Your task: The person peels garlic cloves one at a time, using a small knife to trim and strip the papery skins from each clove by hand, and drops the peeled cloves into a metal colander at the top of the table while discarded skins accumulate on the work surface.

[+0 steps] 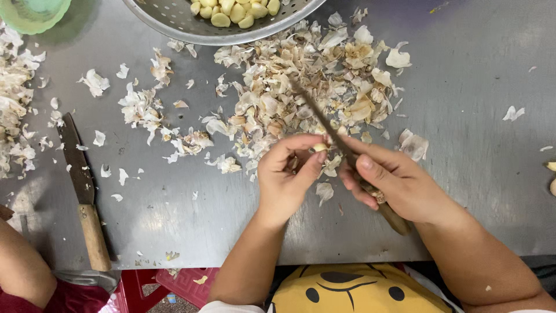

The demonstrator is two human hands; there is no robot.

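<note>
Steel, dull and scratched, makes up the surface point(475, 191) seen from the head camera. At the top edge sits a perforated metal colander point(174, 26) holding a heap of peeled, pale yellow garlic cloves point(234, 11). A pale green plastic bowl point(32, 13) shows in the top left corner; what it holds cannot be told. Below the colander lies a broad pile of papery garlic skins point(313, 87), with thinner scatters trailing off to the left.

The left hand point(286, 177) has its grip pressed together, thumb and fingers pinching a small garlic clove point(320, 148) at the fingertips, just above the near edge of the skin pile. The right hand point(394, 182) has its grip wrapped tight around the wooden handle of a knife point(324, 124); the dark narrow blade runs up and to the left over the skins, and it passes touching or just beside the clove, between the two hands.

A second knife point(81, 185) with a wooden handle and dark blade lies flat on the left of the surface, well apart from both hands. Another person's arm point(20, 264) shows at the lower left corner. Two more cloves point(551, 174) sit at the right edge.
</note>
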